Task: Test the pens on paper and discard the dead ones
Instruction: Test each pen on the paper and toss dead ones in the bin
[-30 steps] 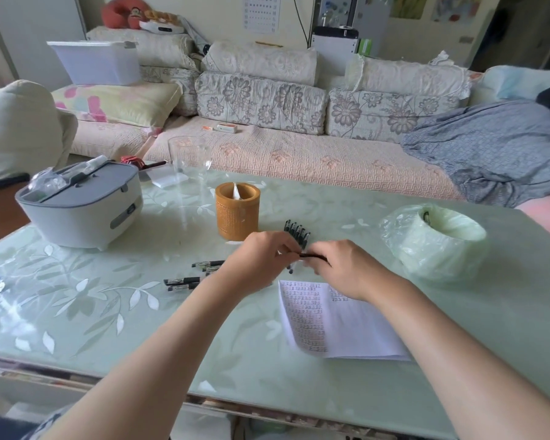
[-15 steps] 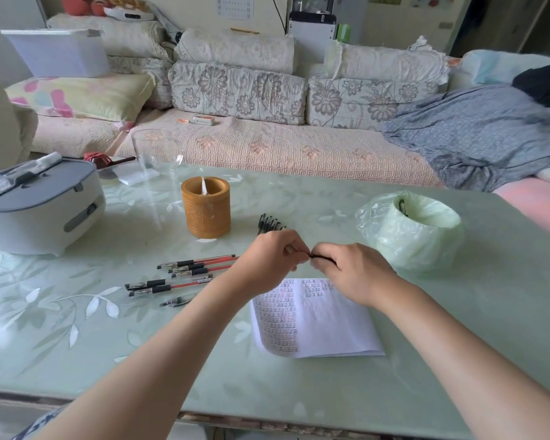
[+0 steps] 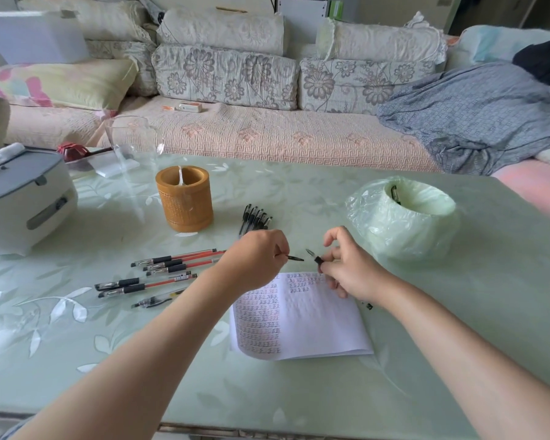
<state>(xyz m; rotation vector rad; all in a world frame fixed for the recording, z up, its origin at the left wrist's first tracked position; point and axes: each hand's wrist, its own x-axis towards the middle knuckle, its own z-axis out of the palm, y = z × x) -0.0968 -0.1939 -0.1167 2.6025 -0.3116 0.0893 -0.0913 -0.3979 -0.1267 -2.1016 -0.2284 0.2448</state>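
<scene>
Probably a home living room: sofa (image 3: 267,134), cushions (image 3: 226,74).

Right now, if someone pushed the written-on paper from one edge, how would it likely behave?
The paper looks thin, its near-left edge lifting slightly, so it would probably buckle or flop rather than move stiffly. The table is glossy, so it likely slides with little effort. Seeming light, it would probably droop if lifted by a corner.

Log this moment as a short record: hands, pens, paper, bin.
left-hand grip: pinches a thin dark piece, likely the cap
right-hand grip: holds an uncapped pen, tip toward the left
paper: flat on the table, partly written
loose pens: on the table, left of the paper
bin: bagged, right of the hands
</scene>
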